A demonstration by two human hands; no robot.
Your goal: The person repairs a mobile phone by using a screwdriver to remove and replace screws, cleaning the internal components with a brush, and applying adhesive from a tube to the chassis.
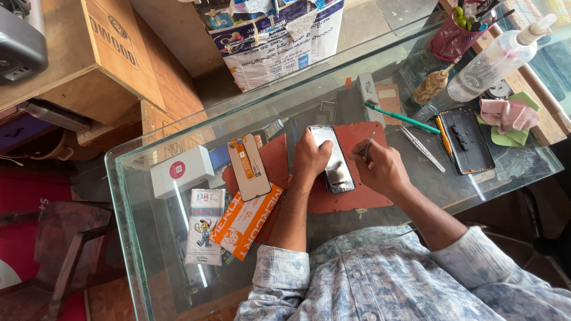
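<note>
- The opened phone (pixel 335 159) lies near the centre of the view on a red work mat (pixel 357 193), which rests on the glass table (pixel 143 238)
- The left hand (pixel 310 157) presses down on the phone's left edge, at 9 o'clock from it, fingers curled over the rim and clamping it in place
- The right hand (pixel 380 168), at 3 o'clock from the phone, pinches a thin metal tool (pixel 367 145) whose tip points toward the phone's upper right edge
- A spare screen with an orange label (pixel 250 166) lies flat at 9 o'clock from the left hand, just beside an orange packet (pixel 241 223) and a white leaflet (pixel 204 226)
- A white box (pixel 180 171) sits farther out toward 9 o'clock
- At 2 o'clock from the right hand lie a green toothbrush (pixel 404 117), tweezers (pixel 422 148) and a dark phone frame (pixel 467 139)
- A clear spray bottle (pixel 499 59) and a red pen cup (pixel 455 35) stand toward 1 o'clock, well apart from the hands
</note>
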